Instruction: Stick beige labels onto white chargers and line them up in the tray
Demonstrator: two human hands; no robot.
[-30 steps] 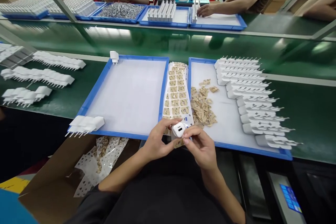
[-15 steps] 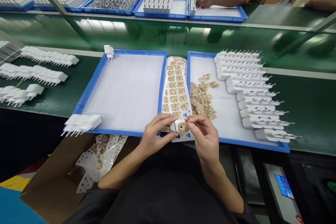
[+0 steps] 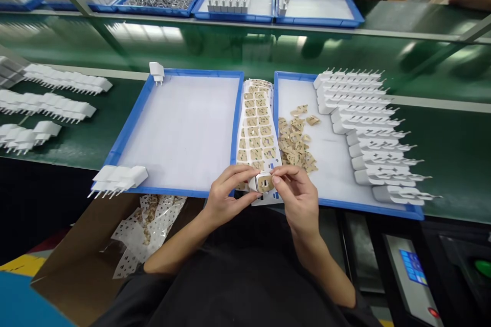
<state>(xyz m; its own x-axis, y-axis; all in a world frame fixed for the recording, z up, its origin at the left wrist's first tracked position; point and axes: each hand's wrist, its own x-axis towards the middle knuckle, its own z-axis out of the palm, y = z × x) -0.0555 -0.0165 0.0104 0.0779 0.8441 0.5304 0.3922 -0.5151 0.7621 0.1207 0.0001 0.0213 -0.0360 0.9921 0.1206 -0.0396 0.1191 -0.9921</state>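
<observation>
My left hand [image 3: 225,195] is closed around the sides of a white plug charger [image 3: 253,184], its end face turned toward me. On that face lies a tan sticker [image 3: 264,183] with a cut-out over the port. The thumb and fingertips of my right hand [image 3: 298,198] pinch at the sticker's right edge. Beneath the hands runs a long sheet of tan stickers [image 3: 256,121], between two blue-rimmed trays. Several peeled tan pieces [image 3: 295,145] are heaped in the right tray [image 3: 330,168], beside rows of white chargers [image 3: 364,138].
The left tray [image 3: 184,127] has chargers [image 3: 120,179] at its near left corner and one charger [image 3: 156,71] at its far left corner. More chargers [image 3: 49,107] line the green bench at left. Below sits a cardboard box [image 3: 76,265] with sticker waste. Co-workers' arms show across the bench.
The tan sticker now lies squarer over the charger's end face, with the port showing through its cut-out. Across the bench, a co-worker's hand has drawn back from the far right tray.
</observation>
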